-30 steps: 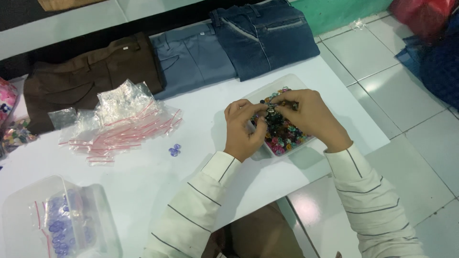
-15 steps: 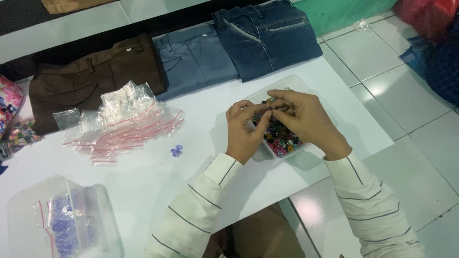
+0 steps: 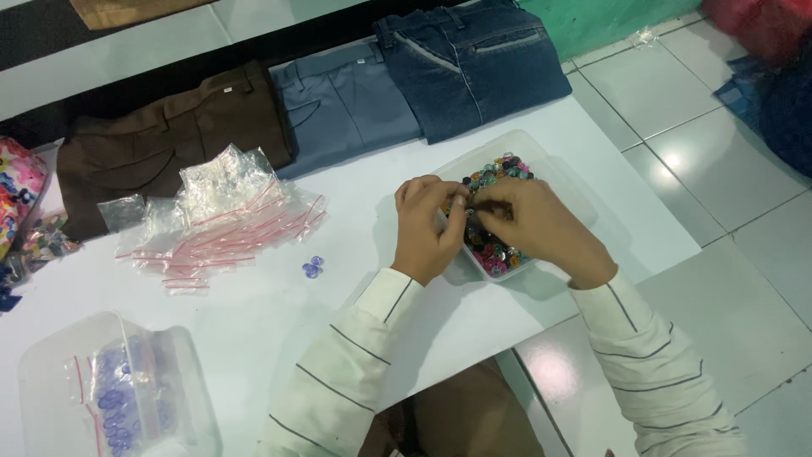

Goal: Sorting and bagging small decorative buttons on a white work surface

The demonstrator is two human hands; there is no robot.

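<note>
A clear plastic tray [image 3: 558,173] near the table's right edge holds a heap of small mixed-colour buttons [image 3: 499,169]. Both hands hover over that heap. My left hand [image 3: 429,230] is curled at the tray's left side, fingertips pinched together. My right hand [image 3: 533,227] lies across the buttons with its fingers bent toward the left hand. Their fingertips meet over the buttons; what they pinch is too small to make out. A few loose purple buttons [image 3: 312,268] lie on the white table [image 3: 254,330] left of the hands.
A pile of small clear zip bags with red strips [image 3: 222,222] lies at centre left. A clear box [image 3: 118,389] with a bag of purple buttons sits at the front left. Folded brown [image 3: 169,144], grey [image 3: 342,106] and dark blue trousers [image 3: 474,63] line the far edge.
The hands have stayed over the button tray, with only slight finger movement. The view has shifted a little; nothing else has moved.
</note>
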